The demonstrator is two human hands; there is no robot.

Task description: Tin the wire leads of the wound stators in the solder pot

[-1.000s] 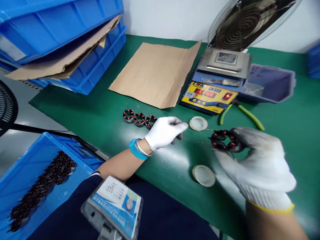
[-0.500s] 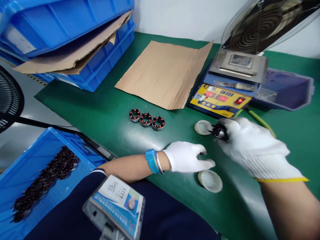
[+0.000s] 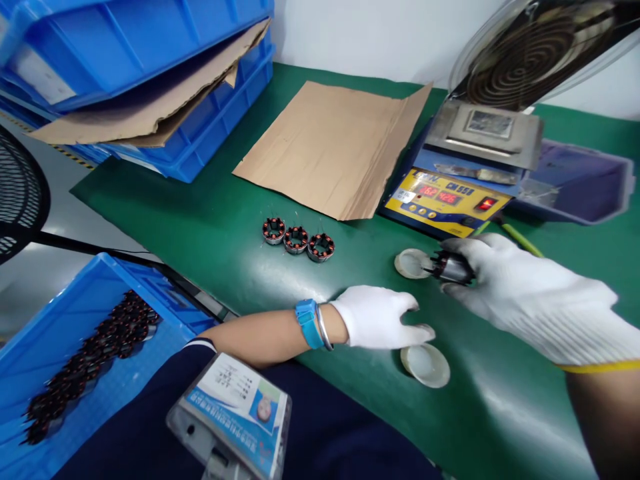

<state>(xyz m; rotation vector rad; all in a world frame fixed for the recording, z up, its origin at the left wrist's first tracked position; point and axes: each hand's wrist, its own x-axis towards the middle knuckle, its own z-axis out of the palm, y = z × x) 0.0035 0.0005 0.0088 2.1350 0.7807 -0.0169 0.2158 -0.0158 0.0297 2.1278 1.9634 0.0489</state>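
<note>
In a white knit glove, my right hand [image 3: 525, 290] grips a motor stator [image 3: 454, 268] on its side between thumb and fingers. The stator's thin pins point left, at the rim of a small round dish [image 3: 413, 264]; whether they touch what is inside I cannot tell. My left hand [image 3: 383, 318], also gloved, rests low over the table with thumb and fingers apart and nothing between them. Just below its fingertips is a second dish [image 3: 426, 365] with pale contents. Three more stators [image 3: 296, 239] stand in a row to the left, copper windings showing.
Behind the dishes sits a yellow-and-blue heating unit [image 3: 445, 200] with a lit display, beside a purple bin [image 3: 583, 180]. Flat cardboard [image 3: 333, 150] lies further back. Blue crates [image 3: 200, 133] are stacked at left; a blue crate [image 3: 170, 373] at lower left holds many stators.
My right hand has shifted right with the stator, turning it so more of its side shows. My left hand keeps its open pose. The view has moved slightly.
</note>
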